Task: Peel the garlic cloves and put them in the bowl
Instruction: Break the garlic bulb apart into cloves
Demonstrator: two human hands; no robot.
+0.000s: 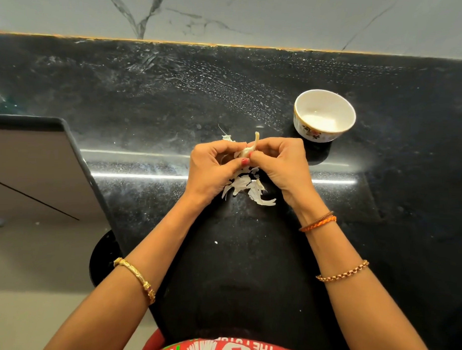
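Note:
Both hands meet over the middle of the black counter, holding a piece of garlic whose pale stem sticks up between them. My left hand grips it from the left with curled fingers. From the right, my right hand pinches it at the fingertips. A heap of white papery garlic skins lies on the counter right under the hands. The white bowl with a floral band stands upright to the upper right of the hands, and I see no cloves inside it.
A small scrap of skin lies just beyond the hands. The counter's front edge drops to a lower surface and floor on the left. A marble wall runs along the back.

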